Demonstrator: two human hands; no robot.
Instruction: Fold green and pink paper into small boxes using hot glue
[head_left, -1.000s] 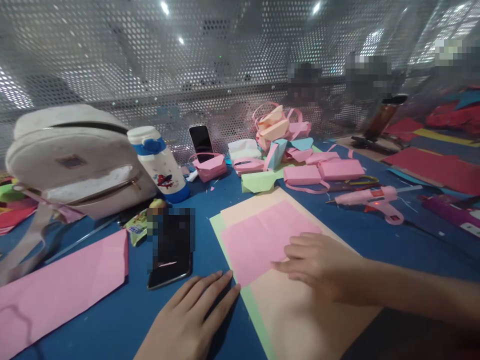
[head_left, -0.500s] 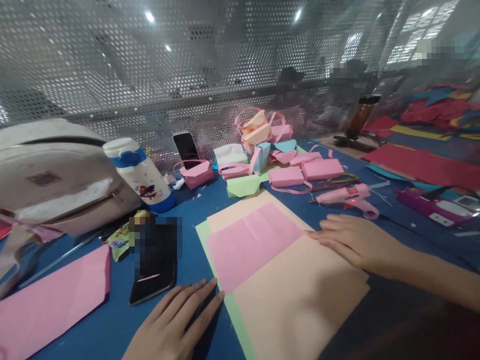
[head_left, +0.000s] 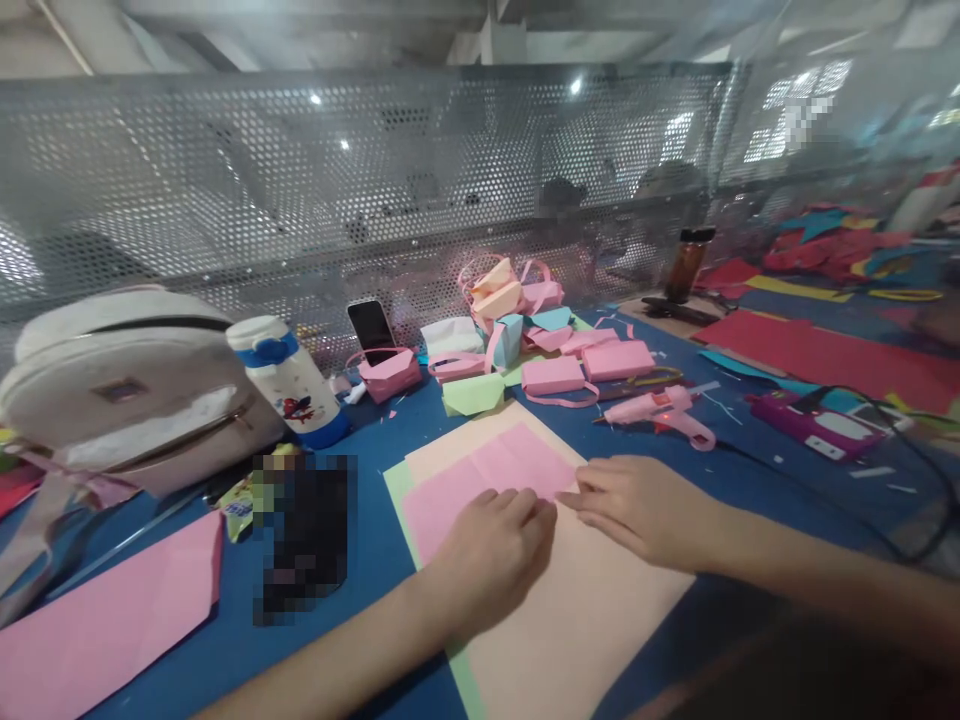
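Head view: the left hand lies over the near edge of a pink sheet, its fingers curled loosely under; whether they pinch anything cannot be told. Just right of it, the right hand has its fingers partly bent, the foremost tip at the sheet's near right corner; a grip cannot be made out there either. The two hands nearly meet. Beneath the pink sheet are a larger peach sheet and a pale green one that shows along the left.

On the blue tabletop, from the left, stand a pale backpack, with a folded pink paper nearer, and a white-and-blue bottle. At the far middle, a phone stands tilted behind small paper bags. Farther right lie a pink glue gun, a purple device and red sheets. Behind everything rises a perforated metal panel.

The left forearm slants from the near edge toward the far right, palm down; the right forearm reaches leftward from the right edge, its back of hand upward.
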